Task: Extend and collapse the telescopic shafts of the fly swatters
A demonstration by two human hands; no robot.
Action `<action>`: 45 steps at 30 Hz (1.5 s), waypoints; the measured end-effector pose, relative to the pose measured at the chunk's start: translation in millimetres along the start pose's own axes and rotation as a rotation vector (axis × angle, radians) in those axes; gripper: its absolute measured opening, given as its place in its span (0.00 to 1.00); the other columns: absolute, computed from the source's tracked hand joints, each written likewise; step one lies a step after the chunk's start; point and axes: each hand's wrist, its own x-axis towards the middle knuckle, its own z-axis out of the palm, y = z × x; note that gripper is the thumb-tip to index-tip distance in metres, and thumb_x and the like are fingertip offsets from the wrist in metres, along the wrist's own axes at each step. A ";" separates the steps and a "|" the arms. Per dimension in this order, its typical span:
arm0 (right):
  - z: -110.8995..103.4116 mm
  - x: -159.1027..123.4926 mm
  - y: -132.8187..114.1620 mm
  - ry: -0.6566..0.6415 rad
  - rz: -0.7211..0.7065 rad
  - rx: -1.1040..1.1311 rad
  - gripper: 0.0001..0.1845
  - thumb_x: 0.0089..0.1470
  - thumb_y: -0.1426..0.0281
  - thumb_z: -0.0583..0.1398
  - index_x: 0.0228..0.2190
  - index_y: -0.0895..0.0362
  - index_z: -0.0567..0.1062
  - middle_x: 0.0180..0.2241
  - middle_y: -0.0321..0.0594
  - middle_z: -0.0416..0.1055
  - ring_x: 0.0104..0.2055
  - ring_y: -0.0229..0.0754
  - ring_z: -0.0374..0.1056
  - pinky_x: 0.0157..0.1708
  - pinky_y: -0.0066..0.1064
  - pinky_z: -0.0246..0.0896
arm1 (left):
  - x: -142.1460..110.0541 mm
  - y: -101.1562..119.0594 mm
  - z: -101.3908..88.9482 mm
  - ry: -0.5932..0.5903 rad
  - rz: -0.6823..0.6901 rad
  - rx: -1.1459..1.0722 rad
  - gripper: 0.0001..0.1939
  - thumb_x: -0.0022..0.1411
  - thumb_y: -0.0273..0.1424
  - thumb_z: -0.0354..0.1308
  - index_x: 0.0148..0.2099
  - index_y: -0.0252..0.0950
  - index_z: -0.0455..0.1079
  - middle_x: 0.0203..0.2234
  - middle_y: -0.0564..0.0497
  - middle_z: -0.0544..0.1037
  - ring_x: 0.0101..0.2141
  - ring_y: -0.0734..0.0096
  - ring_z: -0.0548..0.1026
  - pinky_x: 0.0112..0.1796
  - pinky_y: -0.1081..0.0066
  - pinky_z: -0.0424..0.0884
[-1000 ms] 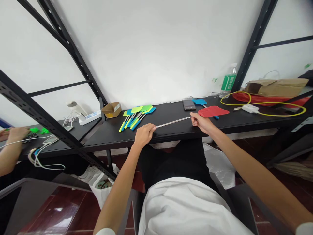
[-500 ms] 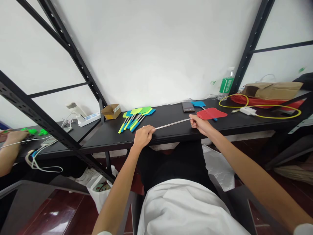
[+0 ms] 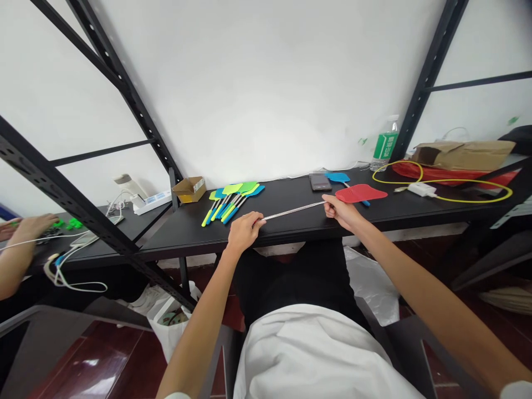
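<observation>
Left hand [image 3: 245, 233] and right hand [image 3: 343, 213] on one red flyswatter [image 3: 359, 193]

I can make out a loose, creased white shirt [image 3: 320, 354] above plain black trousers [image 3: 299, 282]. White sleeve ends [image 3: 516, 390] just enter the lower corners of my view (the forearms are bare), and so are the left hand [image 3: 245, 233] and right hand [image 3: 341, 213].
</observation>
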 end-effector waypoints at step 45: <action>-3.0 2.6 3.7 0.003 -0.001 0.016 0.26 0.51 0.57 0.70 0.13 0.57 0.69 0.13 0.33 0.56 0.18 0.31 0.50 0.19 0.28 0.47 | 0.5 0.0 -2.0 -0.011 0.026 -0.022 0.12 0.70 0.41 0.54 0.49 0.42 0.71 0.37 0.53 0.79 0.38 0.65 0.77 0.39 0.69 0.66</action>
